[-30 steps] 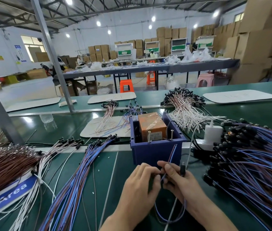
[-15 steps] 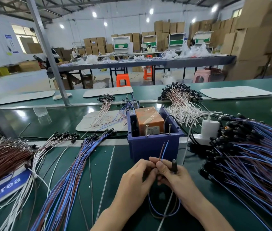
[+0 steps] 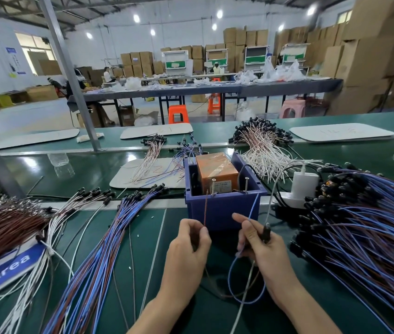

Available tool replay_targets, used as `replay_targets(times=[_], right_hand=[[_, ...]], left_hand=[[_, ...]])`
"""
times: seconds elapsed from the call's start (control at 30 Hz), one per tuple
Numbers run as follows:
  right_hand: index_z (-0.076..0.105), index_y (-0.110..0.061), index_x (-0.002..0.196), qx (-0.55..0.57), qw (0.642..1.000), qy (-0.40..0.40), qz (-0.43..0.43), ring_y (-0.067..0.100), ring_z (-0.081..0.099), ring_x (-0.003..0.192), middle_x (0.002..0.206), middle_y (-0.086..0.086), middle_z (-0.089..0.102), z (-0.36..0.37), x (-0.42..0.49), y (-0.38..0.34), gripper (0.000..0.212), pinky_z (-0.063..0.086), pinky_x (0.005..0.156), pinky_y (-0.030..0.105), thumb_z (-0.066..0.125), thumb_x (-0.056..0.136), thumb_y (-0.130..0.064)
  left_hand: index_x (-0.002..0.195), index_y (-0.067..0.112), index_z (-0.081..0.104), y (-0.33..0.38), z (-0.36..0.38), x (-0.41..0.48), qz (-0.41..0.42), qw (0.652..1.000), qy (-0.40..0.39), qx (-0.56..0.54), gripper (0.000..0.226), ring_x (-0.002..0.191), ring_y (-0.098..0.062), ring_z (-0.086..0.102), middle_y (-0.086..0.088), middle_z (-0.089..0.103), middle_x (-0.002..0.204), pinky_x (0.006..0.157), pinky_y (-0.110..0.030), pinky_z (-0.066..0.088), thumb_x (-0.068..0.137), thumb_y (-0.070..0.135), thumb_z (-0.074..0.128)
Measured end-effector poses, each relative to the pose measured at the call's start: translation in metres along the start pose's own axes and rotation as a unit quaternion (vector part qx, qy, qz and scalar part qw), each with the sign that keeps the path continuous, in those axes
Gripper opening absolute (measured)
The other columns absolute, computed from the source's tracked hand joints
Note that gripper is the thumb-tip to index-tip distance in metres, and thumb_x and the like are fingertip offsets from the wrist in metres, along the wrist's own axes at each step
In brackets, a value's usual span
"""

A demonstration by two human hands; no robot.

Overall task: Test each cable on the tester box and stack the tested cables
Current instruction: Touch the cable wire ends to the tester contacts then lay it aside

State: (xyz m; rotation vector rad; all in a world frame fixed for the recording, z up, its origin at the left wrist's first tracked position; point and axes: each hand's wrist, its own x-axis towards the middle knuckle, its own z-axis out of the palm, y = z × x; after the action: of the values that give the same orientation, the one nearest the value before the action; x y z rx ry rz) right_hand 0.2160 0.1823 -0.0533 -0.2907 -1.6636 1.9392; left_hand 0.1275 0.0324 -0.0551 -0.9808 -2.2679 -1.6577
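Observation:
The tester box (image 3: 222, 208) is a blue bin holding an orange unit, with two metal pins on its near rim. My left hand (image 3: 188, 247) pinches the brown wire (image 3: 206, 208) of one cable, its tip up at the left pin. My right hand (image 3: 261, 242) pinches the blue wire (image 3: 253, 208) of the same cable, reaching toward the right pin, and also holds the cable's black plug. The cable loops below my hands. A stack of blue and brown cables (image 3: 89, 256) lies to the left. A large heap of like cables (image 3: 364, 227) lies on the right.
White cables (image 3: 46, 237) and a brown wire bundle (image 3: 0, 225) lie at the far left. A white charger on a power strip (image 3: 302, 186) sits right of the box. More cable piles (image 3: 263, 145) and white boards (image 3: 147, 174) lie behind on the green belt.
My hands have moved apart, splitting the cable's two wire ends. The brown end went up to the left pin and the blue end toward the right pin.

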Motion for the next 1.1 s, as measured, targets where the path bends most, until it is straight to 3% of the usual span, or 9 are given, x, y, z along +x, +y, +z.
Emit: replay_targets(times=[0.2, 1.1], right_hand=[[0.075, -0.039, 0.115, -0.031, 0.999, 0.035, -0.015, 0.007, 0.044, 0.057, 0.064, -0.007, 0.049, -0.0037, 0.0010, 0.0010, 0.029, 0.044, 0.055, 0.021, 0.057, 0.095, -0.051], [0.078, -0.035, 0.107, 0.040, 0.998, 0.051, 0.020, 0.007, 0.038, 0.048, 0.059, -0.006, 0.045, -0.0005, 0.0058, -0.0052, 0.026, 0.038, 0.046, 0.020, 0.062, 0.090, -0.045]], left_hand=[[0.089, 0.033, 0.053, -0.0017, 0.0010, 0.0024, -0.045, 0.998, 0.026, -0.021, 0.009, 0.067, -0.006, 0.057, 0.017, 0.064, 0.077, 0.061, -0.012, 0.041, 0.097, 0.036, 0.055], [0.090, 0.035, 0.054, -0.0042, 0.0007, 0.0026, -0.041, 0.998, 0.026, -0.026, 0.009, 0.063, -0.004, 0.055, 0.017, 0.063, 0.076, 0.059, -0.012, 0.041, 0.099, 0.035, 0.055]])
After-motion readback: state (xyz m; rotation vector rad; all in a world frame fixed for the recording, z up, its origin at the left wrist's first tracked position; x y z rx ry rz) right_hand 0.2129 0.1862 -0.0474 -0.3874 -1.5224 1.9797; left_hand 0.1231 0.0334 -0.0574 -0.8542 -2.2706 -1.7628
